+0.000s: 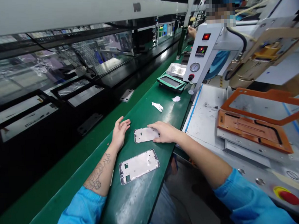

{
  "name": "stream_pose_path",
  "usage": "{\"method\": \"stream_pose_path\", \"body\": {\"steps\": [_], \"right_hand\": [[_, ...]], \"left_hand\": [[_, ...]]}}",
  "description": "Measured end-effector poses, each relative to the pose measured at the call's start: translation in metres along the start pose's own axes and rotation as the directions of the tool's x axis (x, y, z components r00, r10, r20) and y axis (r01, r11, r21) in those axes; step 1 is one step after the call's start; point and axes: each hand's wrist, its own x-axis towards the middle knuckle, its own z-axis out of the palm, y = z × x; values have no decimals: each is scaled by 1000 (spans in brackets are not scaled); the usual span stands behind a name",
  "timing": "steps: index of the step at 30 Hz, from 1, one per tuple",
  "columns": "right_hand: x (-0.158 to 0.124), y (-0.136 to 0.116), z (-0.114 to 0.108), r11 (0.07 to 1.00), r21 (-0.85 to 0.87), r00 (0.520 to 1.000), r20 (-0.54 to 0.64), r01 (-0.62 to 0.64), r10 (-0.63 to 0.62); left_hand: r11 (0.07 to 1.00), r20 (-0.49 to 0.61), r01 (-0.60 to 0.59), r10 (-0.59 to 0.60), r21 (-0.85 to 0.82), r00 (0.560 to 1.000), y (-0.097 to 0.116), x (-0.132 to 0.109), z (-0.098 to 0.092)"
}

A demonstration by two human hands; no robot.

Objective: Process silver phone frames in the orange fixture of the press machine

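Note:
My right hand grips the right end of a phone middle frame, thumb and fingers at its opposite long edges. That frame is a pale flat plate with a thin rim, at or just above the green bench; whether it touches the surface I cannot tell. Close to its left, my left hand is open and holds nothing, with fingers loosely bent and apart. Nearer to me lies a second, larger-looking phone frame, flat and slightly angled, with two square cutouts at its left end.
Paper scraps lie beyond my hands, before a green fixture. At right stands a press machine with an orange jig and a red button. A dark conveyor carrying plates runs along the left. Another person's hand shows behind.

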Motion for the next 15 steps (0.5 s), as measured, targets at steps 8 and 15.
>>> {"method": "stream_pose_path", "body": {"steps": [8, 15], "right_hand": [[-22, 1, -8, 989, -120, 980, -185, -91, 68], [-29, -22, 16, 837, 66, 767, -366, -543, 527]], "left_hand": [[977, 235, -80, 31, 199, 971, 22, -14, 13], [957, 425, -182, 71, 226, 902, 33, -20, 18]]}}
